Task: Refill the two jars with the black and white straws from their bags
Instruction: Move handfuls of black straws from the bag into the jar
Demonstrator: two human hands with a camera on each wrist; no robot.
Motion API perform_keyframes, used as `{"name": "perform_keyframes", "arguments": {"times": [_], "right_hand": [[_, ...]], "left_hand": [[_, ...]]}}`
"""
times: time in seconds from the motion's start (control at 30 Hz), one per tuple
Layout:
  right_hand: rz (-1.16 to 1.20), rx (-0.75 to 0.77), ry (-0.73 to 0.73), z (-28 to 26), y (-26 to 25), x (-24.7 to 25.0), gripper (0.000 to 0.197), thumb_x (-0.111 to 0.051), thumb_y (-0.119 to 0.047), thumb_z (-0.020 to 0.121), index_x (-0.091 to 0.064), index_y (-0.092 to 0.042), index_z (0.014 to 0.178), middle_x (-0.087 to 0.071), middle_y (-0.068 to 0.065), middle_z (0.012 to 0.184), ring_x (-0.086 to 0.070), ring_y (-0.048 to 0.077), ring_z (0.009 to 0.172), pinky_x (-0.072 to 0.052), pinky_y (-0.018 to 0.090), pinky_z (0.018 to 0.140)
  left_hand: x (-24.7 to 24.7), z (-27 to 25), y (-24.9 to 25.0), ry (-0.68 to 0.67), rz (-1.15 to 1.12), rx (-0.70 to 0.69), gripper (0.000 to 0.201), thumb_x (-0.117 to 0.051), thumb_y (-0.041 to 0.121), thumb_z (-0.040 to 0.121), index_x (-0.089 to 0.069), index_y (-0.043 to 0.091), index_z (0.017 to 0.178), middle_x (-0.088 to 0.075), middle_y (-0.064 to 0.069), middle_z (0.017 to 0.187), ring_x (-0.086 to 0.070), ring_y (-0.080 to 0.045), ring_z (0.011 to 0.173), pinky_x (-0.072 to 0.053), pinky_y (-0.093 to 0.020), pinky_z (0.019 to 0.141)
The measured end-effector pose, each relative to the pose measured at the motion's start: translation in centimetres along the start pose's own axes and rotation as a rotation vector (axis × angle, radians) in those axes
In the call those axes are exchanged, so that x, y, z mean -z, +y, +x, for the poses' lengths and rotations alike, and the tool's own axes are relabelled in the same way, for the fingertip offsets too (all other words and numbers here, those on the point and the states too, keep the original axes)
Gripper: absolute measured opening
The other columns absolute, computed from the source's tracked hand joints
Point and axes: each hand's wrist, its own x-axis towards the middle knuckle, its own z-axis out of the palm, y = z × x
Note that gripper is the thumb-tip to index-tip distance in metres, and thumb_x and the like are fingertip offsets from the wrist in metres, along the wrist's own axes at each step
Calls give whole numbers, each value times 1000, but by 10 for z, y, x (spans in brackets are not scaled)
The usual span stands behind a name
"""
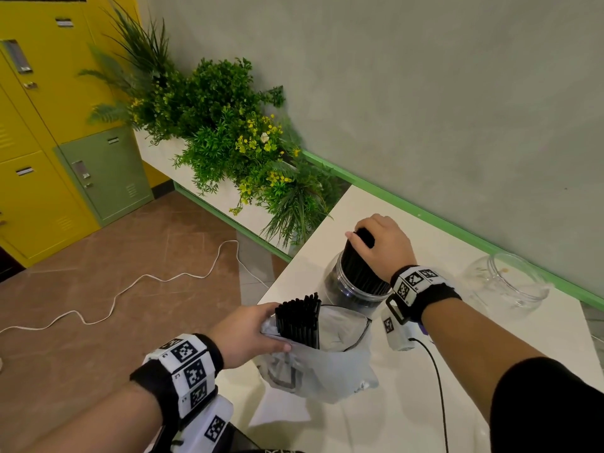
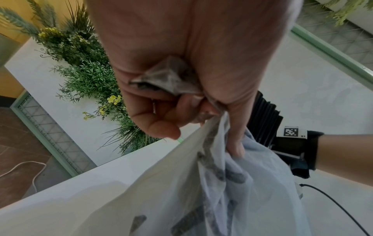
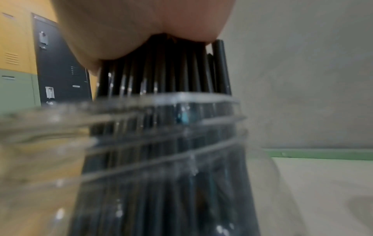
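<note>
A clear jar (image 1: 351, 289) stands on the white table (image 1: 490, 348) with a bundle of black straws (image 1: 359, 269) upright in it. My right hand (image 1: 382, 243) grips the top of that bundle from above; in the right wrist view the palm covers the straw tips (image 3: 161, 71) above the jar's threaded rim (image 3: 181, 99). My left hand (image 1: 258, 331) pinches the rim of a translucent plastic bag (image 1: 330, 367), from which more black straws (image 1: 299, 318) stick up. The left wrist view shows the fingers (image 2: 165, 126) bunched on the bag (image 2: 232, 191). A second clear jar (image 1: 510, 282), without straws, sits at the right.
A black cable (image 1: 438, 380) runs across the table from my right wrist. The table's left edge drops to a tiled floor with a white cord (image 1: 130, 286). A planter with green plants (image 1: 235, 142) stands beyond the table's far corner. A grey wall borders the back.
</note>
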Motion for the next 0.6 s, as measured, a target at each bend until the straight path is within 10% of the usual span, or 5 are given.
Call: {"name": "perform_keyframes", "arguments": {"times": [0.17,0.4,0.6], "right_hand": [[-57,22,-45,-3,-15,17,53,-47,-60,87,-54,-26,127,-54,-1,124,-41,24,117,-35,40,96],[732,-111,-244,-97,-73,35,66,-65,-57,74,-44,-32,132,-51,-8,120,-50,7,109,-46,22,88],[710,-260,-404,-130,-87,-2,89,-79,-60,57,-39,-41,134,-49,-9,127,-47,7,117,-42,23,98]], "left_hand": [[1,-1,-1,11,-26,-14,54,-70,49,69,-57,35,120,-66,16,111,-60,-4,102,-48,-30,89],[-1,-1,0,42,-106,-50,37,-75,38,72,-59,43,105,-69,17,98,-62,1,92,-50,-26,82],[-8,0,7,8,-102,-99,35,-74,28,69,-60,43,98,-68,15,90,-61,0,84,-47,-25,73]]}}
